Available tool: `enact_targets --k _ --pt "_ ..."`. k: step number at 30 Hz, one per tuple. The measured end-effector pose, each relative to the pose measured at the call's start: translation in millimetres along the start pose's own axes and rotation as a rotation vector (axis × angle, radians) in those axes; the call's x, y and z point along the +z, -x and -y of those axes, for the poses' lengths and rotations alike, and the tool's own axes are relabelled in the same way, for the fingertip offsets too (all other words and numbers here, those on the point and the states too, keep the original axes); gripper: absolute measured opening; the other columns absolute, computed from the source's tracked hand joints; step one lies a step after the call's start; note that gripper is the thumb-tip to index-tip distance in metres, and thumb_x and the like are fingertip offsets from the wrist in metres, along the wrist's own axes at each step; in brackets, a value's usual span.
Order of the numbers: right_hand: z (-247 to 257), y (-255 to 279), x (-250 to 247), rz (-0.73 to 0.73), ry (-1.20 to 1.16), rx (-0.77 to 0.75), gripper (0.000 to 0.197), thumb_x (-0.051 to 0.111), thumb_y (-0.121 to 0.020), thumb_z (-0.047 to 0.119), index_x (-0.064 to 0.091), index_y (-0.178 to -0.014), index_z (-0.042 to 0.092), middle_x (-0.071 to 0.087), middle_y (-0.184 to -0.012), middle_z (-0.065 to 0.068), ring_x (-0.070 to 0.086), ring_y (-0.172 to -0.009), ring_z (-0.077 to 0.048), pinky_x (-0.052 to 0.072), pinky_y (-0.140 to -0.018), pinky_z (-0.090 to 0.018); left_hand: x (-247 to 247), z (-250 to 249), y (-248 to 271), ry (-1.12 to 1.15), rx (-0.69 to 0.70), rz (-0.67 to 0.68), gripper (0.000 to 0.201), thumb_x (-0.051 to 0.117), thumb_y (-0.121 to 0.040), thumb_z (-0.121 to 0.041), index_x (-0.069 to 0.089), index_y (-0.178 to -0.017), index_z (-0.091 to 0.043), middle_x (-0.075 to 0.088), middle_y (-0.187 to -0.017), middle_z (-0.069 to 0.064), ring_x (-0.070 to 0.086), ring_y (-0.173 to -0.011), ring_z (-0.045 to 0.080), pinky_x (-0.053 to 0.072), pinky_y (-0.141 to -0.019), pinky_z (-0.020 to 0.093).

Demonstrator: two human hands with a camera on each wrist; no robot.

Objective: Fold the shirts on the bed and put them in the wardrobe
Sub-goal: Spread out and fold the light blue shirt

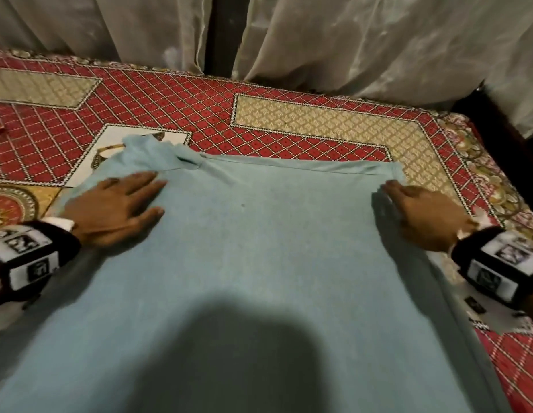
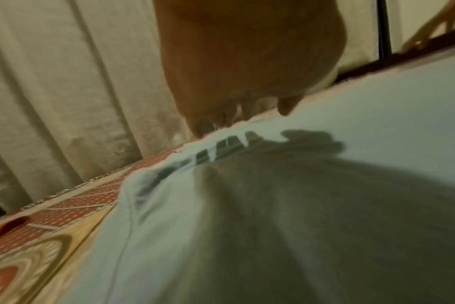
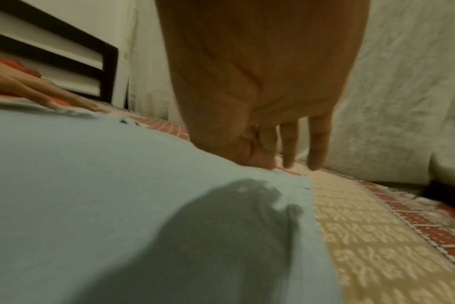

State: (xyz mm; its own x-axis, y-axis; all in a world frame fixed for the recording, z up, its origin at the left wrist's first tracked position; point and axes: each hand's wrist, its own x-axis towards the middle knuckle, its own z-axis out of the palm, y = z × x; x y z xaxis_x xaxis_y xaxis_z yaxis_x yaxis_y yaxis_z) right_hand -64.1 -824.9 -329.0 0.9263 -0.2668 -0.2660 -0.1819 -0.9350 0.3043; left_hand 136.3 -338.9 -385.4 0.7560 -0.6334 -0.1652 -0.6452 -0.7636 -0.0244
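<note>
The pale blue cotton shirt looks light, limp, crease-prone; best pinched at its far hem corners. Left hand presses flat; right hand lies open-fingered at its edge.

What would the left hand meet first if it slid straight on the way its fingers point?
Probably only more of the light blue shirt: the left hand lies flat, fingers pointing across towards the right hand, which lies further along.

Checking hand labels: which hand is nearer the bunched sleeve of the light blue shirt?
Left. The left hand presses flat just below the bunched sleeve; the right hand rests at the light blue shirt's opposite edge.
</note>
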Motion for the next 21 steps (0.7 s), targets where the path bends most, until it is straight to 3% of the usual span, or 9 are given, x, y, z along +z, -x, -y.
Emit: enact_targets --k 2,3,4,6,8,10,13,17,21 --pt "-6 -26 3 0.107 0.001 0.032 0.045 0.055 -0.099 0.029 0.048 -0.141 0.014 0.058 -0.136 -0.015 0.063 -0.111 -0.035 0.056 -0.091 -0.042 1 10 -17 -0.063 -0.039 0.065 0.093 -0.004 -0.088 -0.076 0.017 -0.164 -0.026 0.020 -0.170 0.005 0.024 -0.154 0.025 0.018 -0.125 0.045" --pt "-11 -35 2 0.112 -0.003 0.077 0.038 0.055 -0.100 0.030 0.055 -0.135 0.015 0.064 -0.122 -0.015 0.065 -0.103 -0.035 0.056 -0.088 -0.041 -2 13 -24 -0.074 -0.070 0.021 0.090 0.002 -0.089 -0.072 0.036 -0.157 -0.022 0.036 -0.163 0.012 0.040 -0.145 0.030 0.028 -0.121 0.048" --pt "-17 -45 2 0.083 -0.008 0.119 0.034 0.054 -0.101 0.031 0.059 -0.131 0.015 0.067 -0.112 -0.014 0.066 -0.096 -0.033 0.056 -0.082 -0.040 -8 12 -35 -0.072 -0.090 -0.056 0.084 0.009 -0.089 -0.069 0.054 -0.140 -0.019 0.054 -0.146 0.019 0.056 -0.126 0.035 0.040 -0.112 0.052" --pt "-21 -64 -3 -0.043 -0.041 0.138 0.034 0.051 -0.103 0.034 0.058 -0.131 0.015 0.068 -0.105 -0.017 0.062 -0.085 -0.030 0.053 -0.073 -0.037 -20 7 -53 -0.044 -0.082 -0.205 0.072 0.018 -0.090 -0.067 0.063 -0.114 -0.015 0.064 -0.119 0.021 0.062 -0.099 0.038 0.054 -0.093 0.054" --pt "-21 -82 -4 -0.127 -0.085 0.098 0.039 0.055 -0.099 0.031 0.052 -0.135 0.014 0.067 -0.114 -0.019 0.059 -0.084 -0.030 0.051 -0.071 -0.037 -25 -6 -80 0.000 0.043 -0.266 0.075 0.021 -0.095 -0.064 0.053 -0.141 -0.013 0.051 -0.147 0.022 0.054 -0.126 0.043 0.047 -0.105 0.060" --pt "-20 -99 5 -0.081 -0.098 0.039 0.048 0.060 -0.095 0.026 0.048 -0.139 0.014 0.061 -0.127 -0.018 0.061 -0.099 -0.035 0.051 -0.079 -0.038 -24 -19 -108 0.047 0.198 -0.134 0.083 0.015 -0.095 -0.068 0.025 -0.162 -0.020 0.021 -0.168 0.012 0.027 -0.152 0.033 0.027 -0.121 0.056" --pt "-18 -117 19 0.032 -0.141 0.080 0.052 0.062 -0.094 0.026 0.046 -0.140 0.009 0.054 -0.139 -0.022 0.056 -0.124 -0.041 0.048 -0.102 -0.046 -8 -8 -127 -0.074 0.149 0.056 0.090 -0.003 -0.090 -0.076 0.005 -0.165 -0.027 0.008 -0.172 0.000 0.013 -0.158 0.020 0.015 -0.125 0.048" --pt "-25 -132 27 -0.151 -0.144 0.145 0.028 0.052 -0.098 0.025 0.062 -0.118 0.008 0.065 -0.103 -0.027 0.066 -0.094 -0.043 0.052 -0.077 -0.041 -3 -2 -129 0.009 0.119 -0.119 0.079 0.011 -0.098 -0.062 0.032 -0.160 -0.016 0.033 -0.164 0.012 0.035 -0.149 0.033 0.029 -0.120 0.055" --pt "-31 -140 24 -0.179 -0.124 0.149 0.023 0.060 -0.092 0.022 0.068 -0.110 0.012 0.065 -0.108 -0.025 0.064 -0.100 -0.043 0.048 -0.075 -0.041 -26 6 -136 0.102 0.123 -0.099 0.079 0.035 -0.081 -0.063 0.055 -0.140 -0.015 0.054 -0.130 0.016 0.054 -0.111 0.036 0.049 -0.093 0.054"
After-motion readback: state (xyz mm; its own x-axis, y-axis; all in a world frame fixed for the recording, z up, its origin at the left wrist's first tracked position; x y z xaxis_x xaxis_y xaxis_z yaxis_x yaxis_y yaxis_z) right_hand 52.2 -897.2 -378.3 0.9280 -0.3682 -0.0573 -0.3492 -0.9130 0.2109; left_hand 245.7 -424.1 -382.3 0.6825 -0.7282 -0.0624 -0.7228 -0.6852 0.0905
